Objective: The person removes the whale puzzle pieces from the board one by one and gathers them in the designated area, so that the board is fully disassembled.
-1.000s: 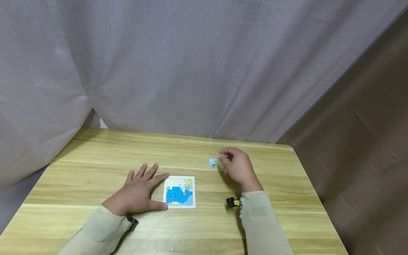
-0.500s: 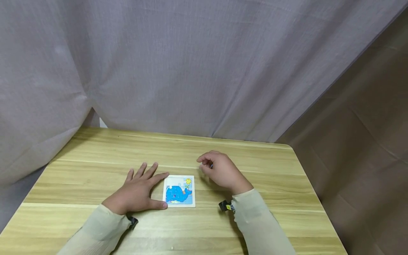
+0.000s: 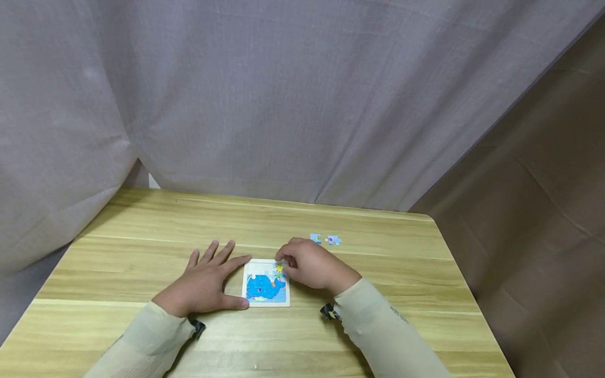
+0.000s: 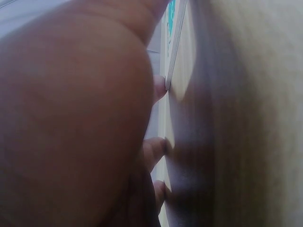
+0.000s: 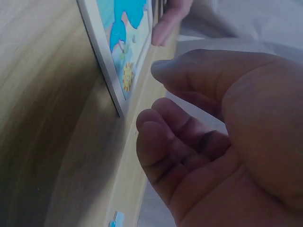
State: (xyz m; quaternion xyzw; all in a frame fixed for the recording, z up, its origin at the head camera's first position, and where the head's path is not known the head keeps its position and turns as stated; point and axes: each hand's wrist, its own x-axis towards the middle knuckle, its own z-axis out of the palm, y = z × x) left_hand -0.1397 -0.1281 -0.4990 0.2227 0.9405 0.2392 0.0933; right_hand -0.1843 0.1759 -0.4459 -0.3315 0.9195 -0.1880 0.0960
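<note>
A square jigsaw puzzle (image 3: pixel 267 304) in a white frame lies on the table, with a blue whale, a yellow sun and a pale bare strip along its top. My left hand (image 3: pixel 198 286) rests spread out at its left edge, index finger and thumb touching two corners. My right hand (image 3: pixel 312 265) is at the top right corner by the sun, fingers bent towards the thumb. In the right wrist view no piece shows between thumb and curled fingers (image 5: pixel 156 142); whether the fingertips hold one is hidden.
Two loose puzzle pieces, one (image 3: pixel 315 239) beside another (image 3: pixel 333 240), lie behind my right hand. The wooden table (image 3: pixel 142 231) ends at grey curtains (image 3: pixel 264 105) at the back. Black wrist cameras (image 3: pixel 327 312) hang below both sleeves.
My right hand has come left and nearer from the loose pieces to the puzzle's top right corner, uncovering two pieces. The left hand and the frame have stayed in place.
</note>
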